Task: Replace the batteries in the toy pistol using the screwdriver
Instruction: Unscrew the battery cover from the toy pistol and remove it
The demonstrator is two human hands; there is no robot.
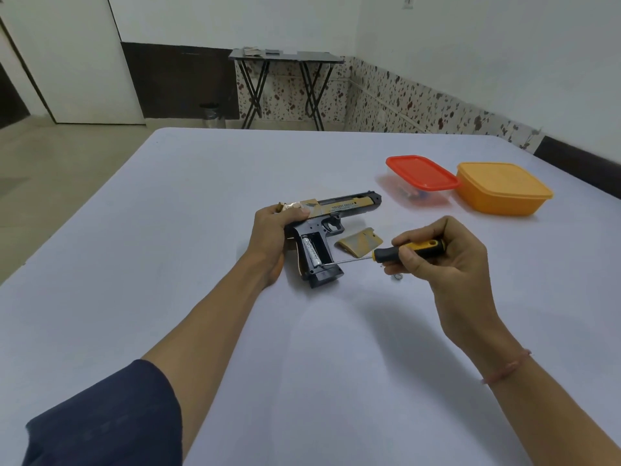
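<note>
A black and gold toy pistol [339, 210] lies on its side on the white table [168, 230], barrel pointing right. My left hand [274, 230] grips its rear end. The grip's battery bay is open and one silver battery [312, 252] lies inside. The gold grip cover [359, 243] lies loose on the table just right of the grip. My right hand [443, 253] holds a black and yellow screwdriver [408, 250]; its thin shaft points left, with the tip at the battery's lower end. A small screw [398, 276] lies on the table under my right hand.
A clear box with a red lid [420, 173] and an orange lidded box [504, 188] stand at the back right of the table. Beyond the table, a black folding table [285, 57] stands against the wall, with a small bin [211, 114] beside it on the floor.
</note>
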